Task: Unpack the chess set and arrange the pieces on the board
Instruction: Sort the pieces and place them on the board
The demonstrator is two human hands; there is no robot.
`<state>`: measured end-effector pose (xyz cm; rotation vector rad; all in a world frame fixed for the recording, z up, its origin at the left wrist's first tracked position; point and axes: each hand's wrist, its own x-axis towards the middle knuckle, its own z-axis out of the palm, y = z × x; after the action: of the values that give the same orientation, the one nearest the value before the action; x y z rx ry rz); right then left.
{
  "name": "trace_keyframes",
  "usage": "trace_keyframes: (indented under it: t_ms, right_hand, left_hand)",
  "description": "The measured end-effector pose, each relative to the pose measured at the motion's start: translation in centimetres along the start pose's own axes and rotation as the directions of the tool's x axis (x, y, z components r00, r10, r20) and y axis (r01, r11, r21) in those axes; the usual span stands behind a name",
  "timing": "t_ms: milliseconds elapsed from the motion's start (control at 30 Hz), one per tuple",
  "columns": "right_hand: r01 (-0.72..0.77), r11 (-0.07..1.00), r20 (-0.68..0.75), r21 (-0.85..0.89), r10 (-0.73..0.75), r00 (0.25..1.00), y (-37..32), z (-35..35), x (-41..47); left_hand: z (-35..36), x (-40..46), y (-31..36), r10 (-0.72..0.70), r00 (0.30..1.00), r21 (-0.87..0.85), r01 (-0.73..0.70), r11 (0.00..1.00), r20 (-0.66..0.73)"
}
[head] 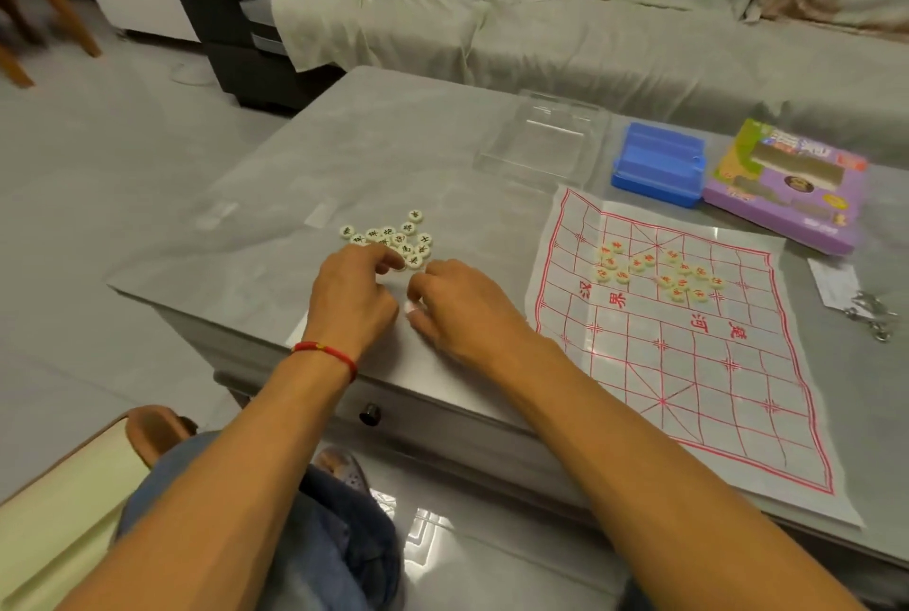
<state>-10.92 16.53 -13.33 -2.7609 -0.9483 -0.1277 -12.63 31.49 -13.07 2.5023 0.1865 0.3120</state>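
A thin paper chess board (688, 389) with a red grid lies flat on the right of the grey table. Several cream discs with red characters (661, 272) are scattered on its far half. A cluster of cream discs with black characters (393, 236) sits on the bare table to the left of the board. My left hand (351, 298) reaches into the near edge of that cluster, its fingertips curled on a disc. My right hand (457, 303) rests just right of it with curled fingers, and a pale disc shows at its fingertips.
A clear plastic lid (541, 143), a blue plastic tray (659, 162) and a purple game box (787, 187) stand behind the board. Keys on a tag (865, 310) lie at the right edge. A covered sofa (590, 20) runs behind the table.
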Motion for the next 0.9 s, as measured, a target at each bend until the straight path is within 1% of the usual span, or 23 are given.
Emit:
trace_keyframes:
  t_ms: [67, 100, 167, 200, 267, 333, 367, 433, 500, 567, 667, 733, 833, 900]
  right_hand:
    - [-0.056, 0.998, -0.071, 0.03, 0.058, 0.996, 1.4, -1.1, -0.9]
    - [-0.105, 0.993, -0.123, 0.056, 0.112, 0.986, 2.5, -1.8, -1.5]
    - [-0.243, 0.962, -0.234, 0.124, 0.267, 0.935, 5.4, -3.1, -3.3]
    - [-0.331, 0.933, -0.261, 0.142, 0.358, 0.896, 7.2, -3.7, -4.3]
    - [-0.53, 0.837, -0.24, 0.139, 0.547, 0.802, 10.7, -4.6, -6.5]
    - [-0.682, 0.725, -0.197, 0.092, 0.685, 0.701, 13.7, -5.1, -8.5]
    - [-0.722, 0.688, -0.181, 0.071, 0.721, 0.669, 14.8, -5.2, -9.3]
    - [-0.752, 0.657, -0.164, 0.042, 0.747, 0.644, 16.0, -5.0, -10.1]
    - [-0.747, 0.665, -0.154, -0.008, 0.737, 0.658, 16.4, -4.8, -10.2]
    - [-0.727, 0.685, -0.145, -0.044, 0.715, 0.683, 16.4, -4.7, -10.0]
    - [-0.705, 0.709, -0.16, -0.032, 0.692, 0.704, 15.9, -4.5, -9.6]
    - [-0.668, 0.743, -0.191, 0.022, 0.659, 0.727, 14.7, -4.4, -8.9]
    - [-0.534, 0.834, -0.216, 0.138, 0.552, 0.805, 11.7, -4.0, -6.2]
    - [-0.416, 0.894, -0.195, 0.165, 0.444, 0.875, 9.3, -3.8, -3.8]
  left_hand:
    - [0.8, -0.2, 0.5, 0.063, 0.998, -0.029, -0.064, 0.998, -0.02]
    - [1.2, -0.3, 0.8, 0.118, 0.992, -0.028, -0.119, 0.992, -0.036]
    - [2.4, -1.0, 1.6, 0.274, 0.961, 0.05, -0.272, 0.961, -0.028]
    - [3.0, -1.4, 2.2, 0.353, 0.936, 0.085, -0.35, 0.933, -0.011]
    - [4.2, -1.9, 3.6, 0.453, 0.891, 0.076, -0.455, 0.887, 0.039]
    - [5.2, -2.2, 5.1, 0.506, 0.856, 0.012, -0.51, 0.86, 0.106]
    - [5.5, -2.2, 5.8, 0.52, 0.841, -0.02, -0.523, 0.852, 0.148]
    - [5.8, -2.0, 6.6, 0.539, 0.811, -0.083, -0.536, 0.84, 0.227]
    - [5.8, -1.8, 7.0, 0.56, 0.781, -0.146, -0.541, 0.828, 0.278]
    - [5.6, -1.7, 7.1, 0.563, 0.765, -0.178, -0.535, 0.826, 0.313]
    - [5.3, -1.6, 6.8, 0.561, 0.756, -0.13, -0.553, 0.823, 0.336]
    - [5.2, -1.6, 6.4, 0.574, 0.752, -0.113, -0.572, 0.813, 0.325]
    - [4.7, -1.1, 5.3, 0.534, 0.796, -0.132, -0.519, 0.845, 0.286]
    - [4.3, -0.5, 4.3, 0.499, 0.841, -0.102, -0.489, 0.866, 0.21]
